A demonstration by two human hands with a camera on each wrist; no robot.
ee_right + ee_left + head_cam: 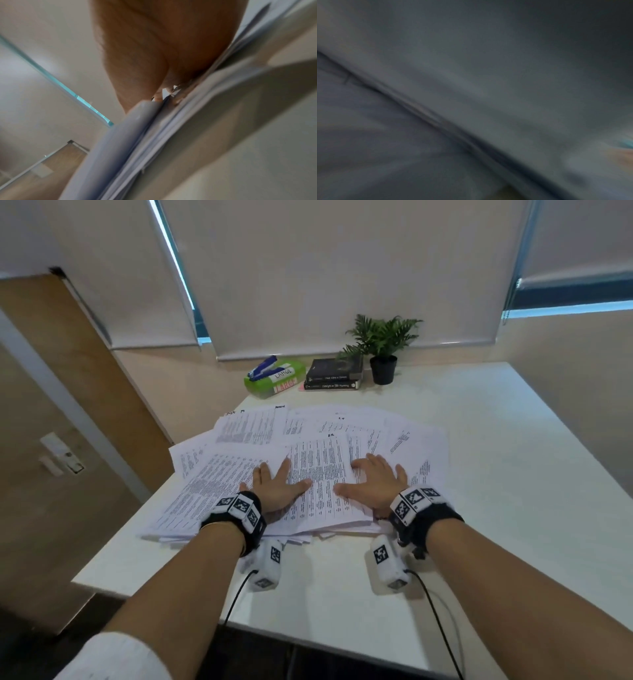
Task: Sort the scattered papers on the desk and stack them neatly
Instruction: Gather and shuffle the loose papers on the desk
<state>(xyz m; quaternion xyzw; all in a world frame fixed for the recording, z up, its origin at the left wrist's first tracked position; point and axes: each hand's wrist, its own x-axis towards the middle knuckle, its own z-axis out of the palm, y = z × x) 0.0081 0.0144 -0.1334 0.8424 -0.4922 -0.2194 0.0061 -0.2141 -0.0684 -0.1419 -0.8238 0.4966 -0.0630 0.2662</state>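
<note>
- The white rectangular surface [479,474] carries a loose spread of white printed paper sheets [318,440] across its left and middle part; the spread's left edge lies at the surface's left edge, with one sheet corner reaching to that edge.
- Bare surface lies to the right of the sheets as far as the right edge, and a bare strip runs along the near edge under the wrists.
- The sheets overlap too much to count; they fan out at differing angles, the far ones tilted left or right, the printed lines running roughly left to right.
- The topmost sheet between the hands has its long axis running near to far, slightly tilted.
- The left hand [277,484] lies flat on the sheets, fingers spread wide and straight, palm down.
- The right hand [371,479] also lies palm down on the sheets, just right of the left, fingers spread and slightly bent at the tips; the right wrist view shows the palm [163,40] against the paper edges [137,135].
- The left wrist view is dark and blurred.
- Along the far edge stand one green box [274,380] with a blue stapler [262,367] on top, two dark books [334,374] stacked flat, and one small green plant in a black pot [383,350].
</note>
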